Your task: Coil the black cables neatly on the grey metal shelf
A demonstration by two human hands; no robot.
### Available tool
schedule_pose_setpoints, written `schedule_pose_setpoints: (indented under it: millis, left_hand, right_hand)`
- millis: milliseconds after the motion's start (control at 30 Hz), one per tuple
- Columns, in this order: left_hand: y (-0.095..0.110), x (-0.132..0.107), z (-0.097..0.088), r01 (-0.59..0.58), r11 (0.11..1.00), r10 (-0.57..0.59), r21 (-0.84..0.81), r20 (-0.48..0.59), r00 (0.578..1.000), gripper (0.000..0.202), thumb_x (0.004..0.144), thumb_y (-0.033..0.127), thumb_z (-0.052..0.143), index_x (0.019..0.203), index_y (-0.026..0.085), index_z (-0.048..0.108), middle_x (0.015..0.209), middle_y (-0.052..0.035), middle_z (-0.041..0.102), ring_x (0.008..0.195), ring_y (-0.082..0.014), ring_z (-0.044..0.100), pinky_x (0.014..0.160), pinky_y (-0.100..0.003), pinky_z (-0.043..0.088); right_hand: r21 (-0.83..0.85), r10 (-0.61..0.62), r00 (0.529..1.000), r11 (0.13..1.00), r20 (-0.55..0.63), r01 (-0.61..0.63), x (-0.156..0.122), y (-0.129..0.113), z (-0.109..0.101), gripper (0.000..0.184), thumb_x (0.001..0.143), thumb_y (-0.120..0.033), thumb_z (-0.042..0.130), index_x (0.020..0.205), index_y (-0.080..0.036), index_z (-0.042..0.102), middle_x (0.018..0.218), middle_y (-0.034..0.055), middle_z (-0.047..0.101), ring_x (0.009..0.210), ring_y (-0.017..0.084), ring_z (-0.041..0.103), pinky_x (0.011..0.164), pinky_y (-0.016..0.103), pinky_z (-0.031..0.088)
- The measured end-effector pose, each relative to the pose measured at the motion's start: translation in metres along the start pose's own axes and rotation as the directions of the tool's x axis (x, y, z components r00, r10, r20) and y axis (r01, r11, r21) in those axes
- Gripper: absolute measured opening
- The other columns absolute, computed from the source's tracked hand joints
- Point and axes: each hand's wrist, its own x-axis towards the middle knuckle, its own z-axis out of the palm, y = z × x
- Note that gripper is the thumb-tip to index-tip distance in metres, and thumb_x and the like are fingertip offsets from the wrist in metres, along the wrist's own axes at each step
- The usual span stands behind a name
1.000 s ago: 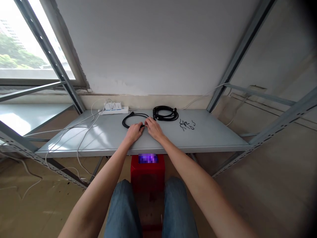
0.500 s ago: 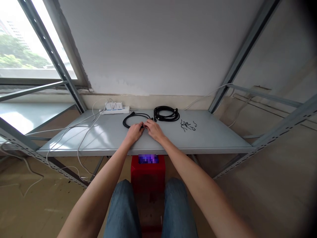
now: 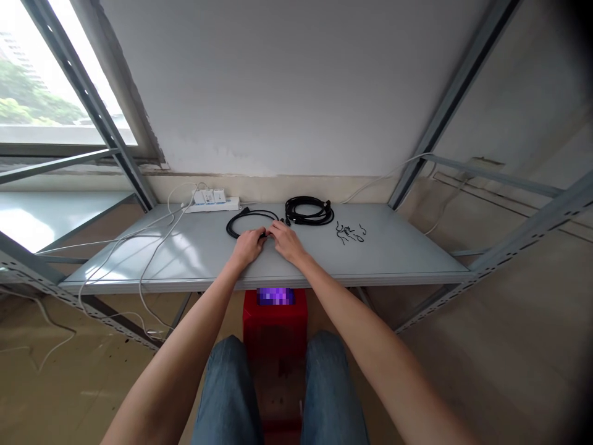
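A loop of thin, round-jacketed black cable (image 3: 229, 224) lies on the flat grey metal shelf (image 3: 296, 269), spreading toward ten and eleven o'clock from where the bare hands meet. The left hand (image 3: 249, 246) has its fingers drawn in narrow, holding a dark part at the loop's near side. The right hand (image 3: 286, 240), fingertips curled just beside it, is bunched close too, but whether it pinches the cable or something finer cannot be told, as the knuckles hide it.

The likeliest trouble is the loop springing wider: its strands look loosely gathered toward eleven o'clock, and nothing visible binds them there. If the left fingers slacken, the turns could slide apart. The fingertips also crowd one small spot, so a slip of either could let the dark part go.

At one o'clock, near the right hand, a thicker round coil of black cable (image 3: 308, 221) sits close enough to snag; a small black plug-like end (image 3: 286, 222) lies by its near-left edge, and which cable it belongs to is unclear. At three o'clock lies a scatter of short, thin black ties (image 3: 346, 232), a reach away from both hands. At ten o'clock, beyond the loop, stands a long white power strip (image 3: 227, 204) with plugs in it; its slack white cords (image 3: 157, 246) trail toward eight o'clock over the front edge, where the left forearm could catch them. At six o'clock, below the shelf, a red box-like object (image 3: 275, 327) stands between the knees.
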Motion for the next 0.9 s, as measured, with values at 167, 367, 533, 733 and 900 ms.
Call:
schedule_pose_setpoints:
  millis: [167,367,533,733,900]
  left_hand:
    - [0.0007,-0.0006,-0.0007,-0.008,1.000,0.008,-0.009,-0.006,1.000,0.022,0.104,0.026,0.049,0.118,0.024,0.067,0.108,-0.0118,0.079,0.108,-0.0319,0.073,0.084,-0.036,0.050]
    - [0.0004,-0.0008,-0.0010,-0.006,1.000,0.006,-0.016,-0.006,1.000,0.023,0.104,0.026,0.050,0.118,0.025,0.068,0.109,-0.0114,0.079,0.108,-0.0316,0.073,0.086,-0.036,0.051]
    - [0.0013,-0.0020,-0.0020,-0.003,0.999,0.003,-0.046,-0.008,1.000,0.030,0.104,0.026,0.050,0.128,0.025,0.069,0.117,-0.0119,0.079,0.113,-0.0320,0.072,0.090,-0.037,0.052]
    - [0.0002,-0.0008,-0.0004,-0.012,0.998,0.012,-0.056,-0.005,1.000,0.032,0.105,0.026,0.050,0.131,0.023,0.068,0.119,-0.0134,0.079,0.115,-0.0325,0.072,0.093,-0.037,0.052]
    - [0.0017,-0.0015,-0.0028,-0.006,0.999,0.007,-0.049,0.012,1.000,0.031,0.106,0.025,0.049,0.131,0.019,0.067,0.119,-0.0165,0.078,0.115,-0.0332,0.071,0.095,-0.039,0.051]
  right_hand:
    - [0.004,-0.011,1.000,1.000,-0.003,0.011,-0.0003,0.0006,-0.0005,0.039,0.095,0.005,0.044,0.109,-0.019,0.072,0.114,0.0092,0.064,0.113,0.022,0.059,0.095,0.032,0.049]
    - [0.025,0.000,1.000,1.000,0.001,0.000,-0.0001,-0.0012,-0.0035,0.040,0.094,0.006,0.044,0.105,-0.019,0.073,0.111,0.0091,0.064,0.112,0.023,0.059,0.094,0.032,0.050]
    - [0.030,0.011,1.000,0.999,-0.028,-0.010,0.0000,0.0004,-0.0018,0.040,0.097,0.002,0.043,0.113,-0.019,0.073,0.115,0.0098,0.066,0.115,0.023,0.059,0.097,0.034,0.050]
    - [0.031,0.079,0.996,0.996,-0.041,-0.077,0.0008,0.0000,-0.0013,0.027,0.106,-0.011,0.046,0.111,-0.019,0.071,0.113,0.0099,0.070,0.110,0.024,0.062,0.093,0.034,0.048]
    - [0.064,0.165,0.986,0.984,-0.006,-0.164,0.0012,-0.0039,-0.0032,0.019,0.110,-0.021,0.050,0.121,-0.021,0.065,0.116,0.0087,0.074,0.100,0.023,0.067,0.082,0.031,0.045]
